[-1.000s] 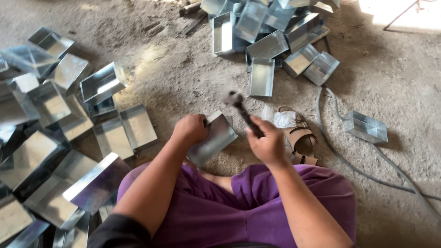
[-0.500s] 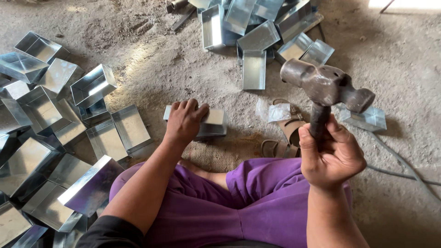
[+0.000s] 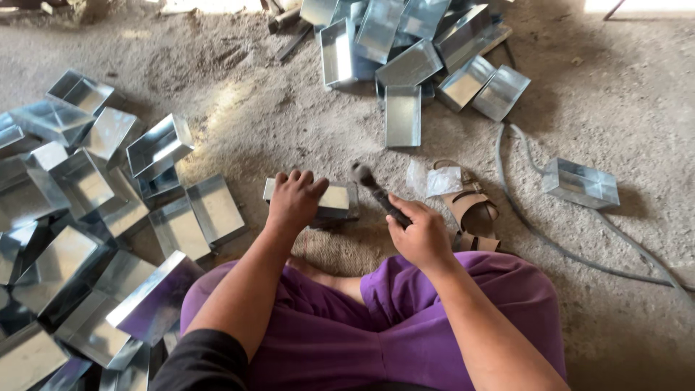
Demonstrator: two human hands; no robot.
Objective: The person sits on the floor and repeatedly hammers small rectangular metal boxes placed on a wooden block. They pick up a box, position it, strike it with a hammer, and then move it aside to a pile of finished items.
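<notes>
While left hand point(image 3: 295, 201) flat on 1 metal box point(image 3: 334, 200), right hand point(image 3: 422, 235) fisted around 1 hammer point(image 3: 378, 192), beside 1 sandal point(image 3: 470, 210).

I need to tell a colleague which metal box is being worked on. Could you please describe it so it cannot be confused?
Start at the purple-clad lap at the bottom. Just beyond it, the left hand presses on one metal box. Unlike the piled boxes, it lies alone, with the hammer in the right hand at its edge.

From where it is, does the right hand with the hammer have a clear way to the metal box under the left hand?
Probably yes. The hammer in the right hand sits just beside the metal box, with nothing between them; the left hand covers only the box's left part.
</notes>
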